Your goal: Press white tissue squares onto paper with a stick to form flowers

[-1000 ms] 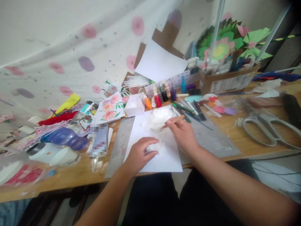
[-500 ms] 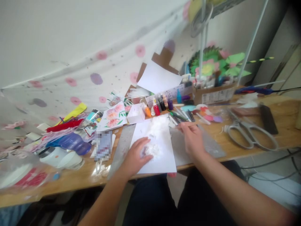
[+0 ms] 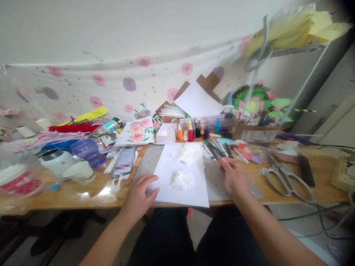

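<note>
A white sheet of paper (image 3: pixel 169 188) lies on the wooden table in front of me. On its middle sits a small white fluffy clump (image 3: pixel 181 180), and a looser white tuft (image 3: pixel 188 153) rests at its far end. My left hand (image 3: pixel 140 194) lies flat on the sheet's near left corner, fingers loosely spread, holding nothing. My right hand (image 3: pixel 234 177) rests on a grey metal ruler (image 3: pixel 215 181) to the right of the sheet, fingers pinched on a thin stick whose tip points left.
Small colour bottles (image 3: pixel 191 133), pens (image 3: pixel 216 149), a white box (image 3: pixel 166 133) and flower cards (image 3: pixel 137 133) crowd the back. Large scissors (image 3: pixel 285 181) lie right. A white jar (image 3: pixel 58 160), paper cup (image 3: pixel 80 171) and purple bottle (image 3: pixel 88 149) stand left. A second ruler (image 3: pixel 148 162) lies left of the sheet.
My left hand has let go of the white clump and slid off to the sheet's near left corner. My right hand moved right, off the paper onto the ruler. The view tilted up.
</note>
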Tool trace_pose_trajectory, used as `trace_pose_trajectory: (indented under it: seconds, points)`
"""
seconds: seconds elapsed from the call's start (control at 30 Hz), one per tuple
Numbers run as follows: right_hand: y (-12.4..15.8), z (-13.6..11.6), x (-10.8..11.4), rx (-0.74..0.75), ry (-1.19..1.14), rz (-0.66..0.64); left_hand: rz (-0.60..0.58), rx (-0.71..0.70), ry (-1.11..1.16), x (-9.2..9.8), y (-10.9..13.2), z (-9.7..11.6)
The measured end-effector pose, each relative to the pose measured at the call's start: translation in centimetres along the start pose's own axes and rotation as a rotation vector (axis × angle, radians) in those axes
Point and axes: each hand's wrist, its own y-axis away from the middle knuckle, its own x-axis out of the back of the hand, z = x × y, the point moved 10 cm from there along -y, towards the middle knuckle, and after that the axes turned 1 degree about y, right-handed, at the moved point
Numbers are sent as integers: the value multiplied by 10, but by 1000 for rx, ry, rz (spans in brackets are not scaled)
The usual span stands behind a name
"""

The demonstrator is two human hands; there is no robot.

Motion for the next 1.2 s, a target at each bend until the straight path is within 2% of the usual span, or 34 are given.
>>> trace_pose_trajectory:
  seconds: [0.13,0.23,0.4,0.67,0.87,0.93,1.0,1.1,1.2]
  points:
    - [-1,7,-3,-36,78,-37,-54,-149,-106,-11,25,10]
    - [-1,10,-4,-51,92,-53,-75,-229,-148,-17,35,19]
    - [-2,15,5,-74,54,-42,-85,-305,-174,-22,41,21]
    - [-1,21,11,-105,-71,-30,7,-435,-225,-16,44,30]
    - [5,7,7,-116,-145,-57,23,-497,-302,-14,45,34]
    - [7,-1,-7,-141,-156,-94,25,-536,-347,-15,45,35]
    - [11,-10,-37,-179,-174,-184,27,-570,-397,-16,45,36]
    - [23,-17,-100,-264,-212,-369,67,-616,-450,-15,44,37]
    - [38,-2,-163,-389,-195,-557,125,-683,-473,-17,48,36]
